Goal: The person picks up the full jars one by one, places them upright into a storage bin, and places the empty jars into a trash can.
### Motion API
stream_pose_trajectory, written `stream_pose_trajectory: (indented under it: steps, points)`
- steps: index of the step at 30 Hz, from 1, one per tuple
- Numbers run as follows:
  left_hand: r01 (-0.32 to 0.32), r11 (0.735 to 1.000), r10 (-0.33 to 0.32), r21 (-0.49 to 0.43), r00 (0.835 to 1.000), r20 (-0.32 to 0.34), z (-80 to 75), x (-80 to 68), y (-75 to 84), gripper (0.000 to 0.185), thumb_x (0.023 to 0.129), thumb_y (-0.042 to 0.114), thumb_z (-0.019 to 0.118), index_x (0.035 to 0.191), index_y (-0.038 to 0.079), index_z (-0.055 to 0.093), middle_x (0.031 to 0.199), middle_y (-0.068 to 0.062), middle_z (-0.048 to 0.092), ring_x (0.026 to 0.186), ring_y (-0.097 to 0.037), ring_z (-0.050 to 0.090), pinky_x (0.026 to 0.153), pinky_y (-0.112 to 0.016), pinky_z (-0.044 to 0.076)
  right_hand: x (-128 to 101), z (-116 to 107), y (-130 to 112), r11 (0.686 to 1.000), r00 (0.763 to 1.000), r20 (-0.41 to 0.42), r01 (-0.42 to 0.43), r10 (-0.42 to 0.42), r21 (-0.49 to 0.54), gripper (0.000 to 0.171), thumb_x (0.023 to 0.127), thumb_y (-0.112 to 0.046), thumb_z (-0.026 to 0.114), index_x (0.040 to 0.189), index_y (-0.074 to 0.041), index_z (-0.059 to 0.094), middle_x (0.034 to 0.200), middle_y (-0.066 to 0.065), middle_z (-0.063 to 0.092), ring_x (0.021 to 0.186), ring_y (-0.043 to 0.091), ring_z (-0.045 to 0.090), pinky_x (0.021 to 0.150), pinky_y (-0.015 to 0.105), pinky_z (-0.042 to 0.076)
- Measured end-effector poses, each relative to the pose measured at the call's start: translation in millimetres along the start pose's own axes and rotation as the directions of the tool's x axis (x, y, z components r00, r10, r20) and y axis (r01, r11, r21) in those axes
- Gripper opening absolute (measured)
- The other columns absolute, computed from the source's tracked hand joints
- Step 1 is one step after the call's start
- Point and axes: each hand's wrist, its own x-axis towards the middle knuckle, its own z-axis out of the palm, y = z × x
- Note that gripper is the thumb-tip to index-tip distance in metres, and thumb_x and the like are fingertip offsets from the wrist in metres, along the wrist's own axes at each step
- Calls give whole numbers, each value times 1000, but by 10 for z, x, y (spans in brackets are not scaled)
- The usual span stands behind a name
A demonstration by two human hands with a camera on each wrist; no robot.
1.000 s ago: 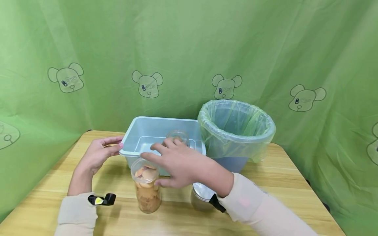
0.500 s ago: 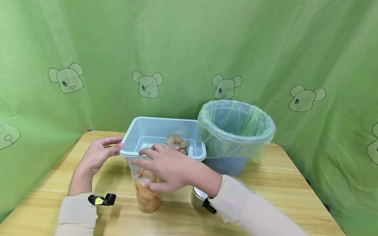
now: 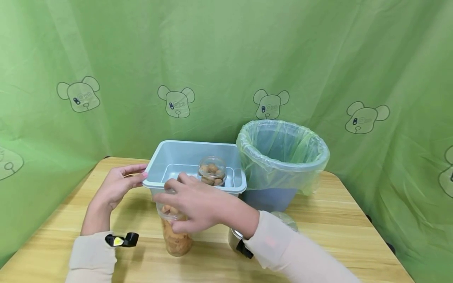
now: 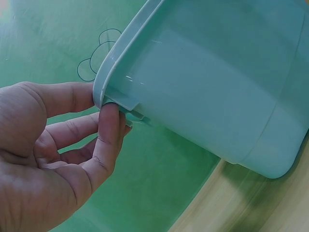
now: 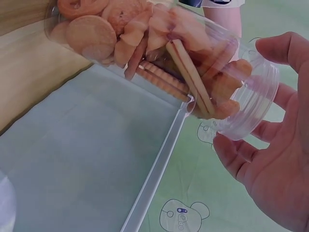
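My left hand (image 3: pixel 118 182) pinches the left rim of a light blue plastic bin (image 3: pixel 198 146), thumb and finger on the lip in the left wrist view. My right hand (image 3: pixel 199 204) grips the top of a tall clear jar of biscuits (image 3: pixel 178 239). In the right wrist view the thumb and fingers lie on opposite sides of the clear jar top (image 5: pixel 253 104). The jar stands upright on the table, in front of the bin. Inside the bin, at its right, sits a clear jar of round brown nuts (image 3: pixel 212 173).
A bucket (image 3: pixel 272 196) lined with a green plastic bag (image 3: pixel 283 167) stands right of the bin. A silvery canister (image 3: pixel 234 239) and a round clear-topped container (image 3: pixel 286 219) are partly hidden by the right forearm. The wooden table (image 3: pixel 336 243) backs onto green cloth.
My right hand has moved left and down from over the bin to the top of the biscuit jar, uncovering the nut jar. The left hand has stayed on the bin's rim.
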Motion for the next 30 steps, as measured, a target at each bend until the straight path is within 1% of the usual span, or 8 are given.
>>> stream_pose_trajectory:
  steps: [3,6,10,15,19,25,30]
  points:
    - [0,1000,0,6,1000,2,-2,-5,-4,55,101,19,67,145,-9,49,147,-29,51,102,-6,68,91,-22,56,32,5,-17,1000,1000,-4,1,-1,-18,65,85,-41,62,148,-24,52,122,2,55,97,18,43,82,27,40]
    - [1,1000,-1,1,1000,2,-3,-8,-7,54,102,18,66,145,-10,49,147,-29,51,104,-7,68,91,-22,56,58,-2,-35,1000,1000,10,-8,8,-13,62,84,-43,63,143,-25,54,115,0,52,94,18,41,78,26,38]
    - [5,1000,-5,-11,1000,-1,1,-10,-4,52,101,15,66,145,-10,50,147,-29,51,104,-7,68,91,-23,57,80,-28,-58,1000,999,46,-24,24,5,58,84,-48,65,137,-27,55,111,-1,48,94,17,39,74,25,38]
    - [5,1000,-5,-5,1000,-3,3,-3,-2,53,101,18,67,144,-9,51,146,-28,52,102,-6,68,91,-23,56,95,-60,-79,1000,998,56,-10,9,2,56,81,-49,68,131,-26,57,106,-1,47,92,18,40,70,24,38]
    - [2,1000,-2,-2,1000,0,7,5,3,54,101,18,67,144,-9,51,146,-28,52,103,-7,68,90,-23,57,88,-90,-91,1000,998,63,10,-10,-8,54,80,-49,69,127,-25,57,104,-2,47,90,19,40,70,24,37]
    - [-2,1000,2,-12,1000,5,10,8,4,54,101,19,68,144,-10,51,146,-28,52,102,-5,68,91,-24,57,78,-163,-95,1000,998,66,5,-5,3,56,80,-49,70,130,-26,56,106,-1,47,91,18,41,68,23,39]
    - [6,1000,-6,-6,1000,14,-1,-6,5,57,101,22,69,145,-9,50,147,-27,51,102,-4,67,91,-24,57,88,-268,-88,999,999,43,30,-29,-20,54,81,-48,67,129,-27,57,105,-1,48,89,18,41,70,24,38]
